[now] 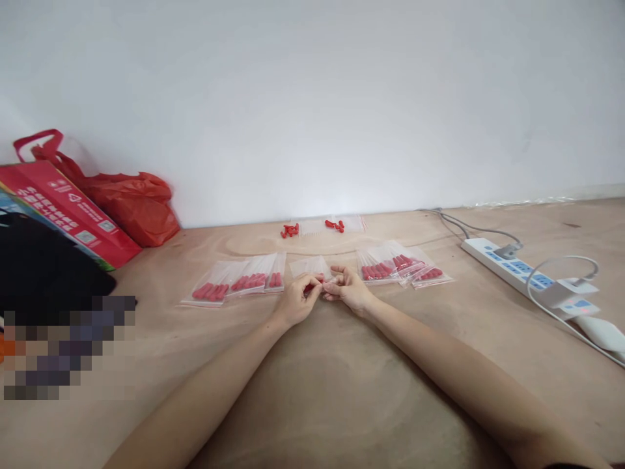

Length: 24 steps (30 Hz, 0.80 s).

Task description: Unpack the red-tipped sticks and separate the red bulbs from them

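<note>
Bare forearms (209,384), nearest the viewer, span the wooden tabletop (312,404). Left hand (297,301) and right hand (352,291) — fingertips narrowed — pinch the near edge of a clear bag (307,266), between two groups of filled bags (251,266). Its film is probably light, limp and slippery; the edges should offer the surest hold.

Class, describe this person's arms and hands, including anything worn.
The left hand and right hand are bare, with no gloves, watch or bracelet visible. The left forearm and right forearm are uncovered; a dark edge, possibly a sleeve, shows at bottom right.
</note>
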Available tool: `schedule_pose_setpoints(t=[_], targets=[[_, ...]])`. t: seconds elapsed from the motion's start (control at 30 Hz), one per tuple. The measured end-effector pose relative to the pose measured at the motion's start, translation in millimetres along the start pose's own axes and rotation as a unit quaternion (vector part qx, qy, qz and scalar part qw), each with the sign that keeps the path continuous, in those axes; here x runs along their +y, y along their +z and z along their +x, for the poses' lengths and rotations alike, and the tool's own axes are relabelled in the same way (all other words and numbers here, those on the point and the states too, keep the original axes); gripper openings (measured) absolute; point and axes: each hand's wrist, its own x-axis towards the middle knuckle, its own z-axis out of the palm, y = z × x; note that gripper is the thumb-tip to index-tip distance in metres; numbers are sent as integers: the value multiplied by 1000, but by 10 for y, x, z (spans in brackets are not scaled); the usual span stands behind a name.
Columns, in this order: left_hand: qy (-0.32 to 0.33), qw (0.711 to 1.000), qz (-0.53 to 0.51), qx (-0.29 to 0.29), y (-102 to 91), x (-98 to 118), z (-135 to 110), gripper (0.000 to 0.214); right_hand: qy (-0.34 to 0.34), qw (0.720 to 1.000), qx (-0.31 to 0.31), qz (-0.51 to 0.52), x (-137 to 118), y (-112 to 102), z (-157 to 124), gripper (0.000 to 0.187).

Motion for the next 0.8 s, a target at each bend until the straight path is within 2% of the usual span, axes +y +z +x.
schedule_pose_setpoints(t=[0.17, 0.37, 0.6, 0.8], targets=[[-5, 1000, 11, 4, -3, 9, -11, 12, -25, 999, -37, -21, 14, 9, 20, 61], [-7, 999, 33, -1, 37, -1, -47, 10, -12, 999, -23, -19, 27, 42, 22, 55], [-30, 999, 35, -4, 58, 12, -72, 12, 11, 1000, -6, -15, -16, 98, -1, 58], [-54, 998, 40, -15, 69, 58, -83, 13, 33, 999, -37, -19, -27, 72, 42, 62]])
